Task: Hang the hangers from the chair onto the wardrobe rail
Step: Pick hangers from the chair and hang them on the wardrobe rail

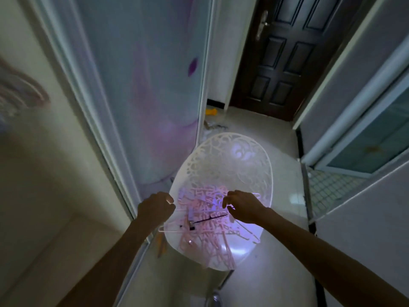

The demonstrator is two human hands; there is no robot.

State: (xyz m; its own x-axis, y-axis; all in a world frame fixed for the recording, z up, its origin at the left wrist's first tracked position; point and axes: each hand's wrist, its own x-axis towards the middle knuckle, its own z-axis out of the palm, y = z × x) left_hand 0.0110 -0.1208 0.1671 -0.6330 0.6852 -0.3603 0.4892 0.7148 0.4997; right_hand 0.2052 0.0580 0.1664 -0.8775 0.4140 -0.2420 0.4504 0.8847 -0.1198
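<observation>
On the seat of the white openwork chair [223, 160] we see a tangled heap of pink hangers [208, 224], most running roughly from the near seat edge toward the backrest, a few crossing at angles; some ends overhang the near rim. One dark thin hanger [210, 218] lies across the pile, its long axis left to right, slightly tilted up to the right.

Our left hand [155, 209] sits at the left edge of the seat, fingers curled closed around a pale pink hanger [170, 222] whose thin bar runs down and left from the fist past the seat rim. Exact contact is blurred, but the fist reads as clenched on it.

Our right hand [243, 206] hovers over the right side of the pile, fingers bent downward and loosely parted, tips just above or touching the hangers; we cannot tell if it pinches anything.

Left of the chair stands a sliding wardrobe door [150, 85] with a purple print. A dark panelled door [285, 54] is at the far end of the pale tiled floor [261, 120]. A small yellow object [211, 111] lies on the floor near that door. The wardrobe rail is not seen.
</observation>
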